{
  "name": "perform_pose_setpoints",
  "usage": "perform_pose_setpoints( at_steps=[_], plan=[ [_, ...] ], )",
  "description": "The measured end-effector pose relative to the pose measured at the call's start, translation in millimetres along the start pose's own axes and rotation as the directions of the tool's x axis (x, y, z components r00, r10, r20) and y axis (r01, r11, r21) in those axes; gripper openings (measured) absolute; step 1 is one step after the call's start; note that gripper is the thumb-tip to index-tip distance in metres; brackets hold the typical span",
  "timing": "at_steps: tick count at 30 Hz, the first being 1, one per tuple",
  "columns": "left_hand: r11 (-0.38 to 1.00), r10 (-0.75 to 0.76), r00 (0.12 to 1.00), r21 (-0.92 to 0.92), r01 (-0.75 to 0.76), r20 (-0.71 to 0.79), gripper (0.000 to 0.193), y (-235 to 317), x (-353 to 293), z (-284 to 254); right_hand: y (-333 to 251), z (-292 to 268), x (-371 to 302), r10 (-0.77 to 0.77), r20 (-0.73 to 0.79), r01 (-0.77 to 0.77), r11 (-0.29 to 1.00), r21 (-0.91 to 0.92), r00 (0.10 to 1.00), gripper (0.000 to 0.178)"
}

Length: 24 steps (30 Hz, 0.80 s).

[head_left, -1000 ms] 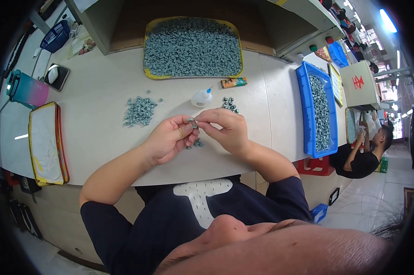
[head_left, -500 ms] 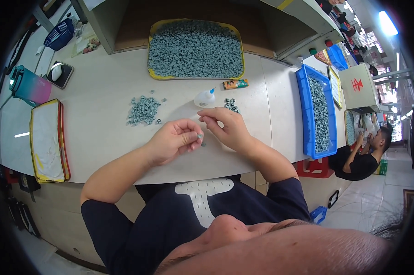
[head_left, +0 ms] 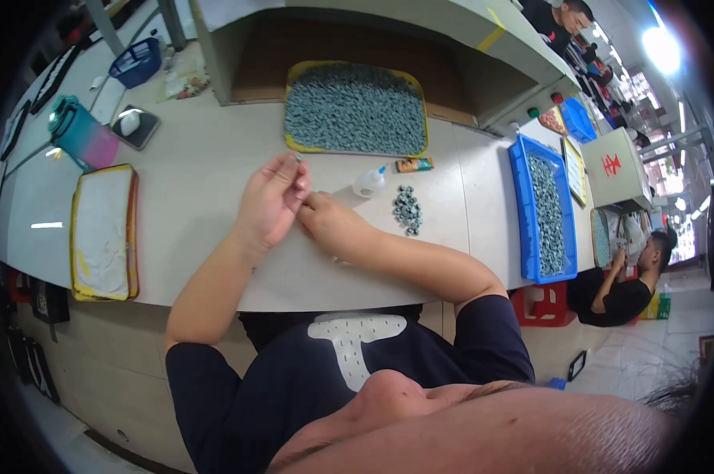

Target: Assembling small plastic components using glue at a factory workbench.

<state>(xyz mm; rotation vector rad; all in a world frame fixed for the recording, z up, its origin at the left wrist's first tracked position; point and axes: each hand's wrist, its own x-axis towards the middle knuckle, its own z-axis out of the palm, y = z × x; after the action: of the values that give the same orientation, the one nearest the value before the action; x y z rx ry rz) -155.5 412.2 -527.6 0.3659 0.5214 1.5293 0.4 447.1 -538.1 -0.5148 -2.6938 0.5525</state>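
Observation:
My left hand [head_left: 270, 201] is raised over the table, with thumb and fingers pinching a small teal piece [head_left: 298, 157] at their tips. My right hand [head_left: 333, 227] is closed beside it, its fingertips close to the left palm; whatever they may hold is hidden. Right of the hands stands a small white squeeze bottle [head_left: 368, 184] with a blue tip. A group of dark, shiny round pieces [head_left: 407, 208] lies just right of the bottle. The loose pile of teal pieces is hidden behind my hands. Beyond, a yellow-rimmed tray [head_left: 426, 118] is full of similar teal pieces.
An orange and green packet [head_left: 414, 165] lies before the tray, under a shelf unit [head_left: 215, 63]. At right is a blue bin [head_left: 519, 205] of teal pieces. Left are stacked trays [head_left: 104, 237], a teal-pink bottle [head_left: 84, 134] and a blue basket [head_left: 136, 63]. A co-worker [head_left: 625, 284] sits right.
My left hand has moved farther from me with the small piece, and my right hand has moved left toward it. The view has shifted, and more dark round pieces show. The teal pile is now covered.

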Motion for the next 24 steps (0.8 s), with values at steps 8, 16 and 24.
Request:
perform_pose_setpoints(
  at_steps=[8, 16, 24],
  plan=[
    [0.999, 0.04, 0.991, -0.015, -0.038, 0.129, 0.011, 42, -48, 16, -70, 3, 10, 0.178, 0.046, -0.18, 0.982, 0.049, 0.983, 0.016],
    [0.997, 0.081, 0.982, 0.004, -0.083, 0.172, 0.011, 61, -73, -29, -127, -5, -40, 0.262, -0.183, -0.24, 0.961, 0.135, 0.948, 0.018],
    [0.991, 0.12, 0.987, 0.04, -0.125, 0.111, 0.015, 80, -101, -57, -138, 43, -116, 0.217, -0.694, -0.21, 0.973, 0.096, 0.686, 0.015]
  ],
)
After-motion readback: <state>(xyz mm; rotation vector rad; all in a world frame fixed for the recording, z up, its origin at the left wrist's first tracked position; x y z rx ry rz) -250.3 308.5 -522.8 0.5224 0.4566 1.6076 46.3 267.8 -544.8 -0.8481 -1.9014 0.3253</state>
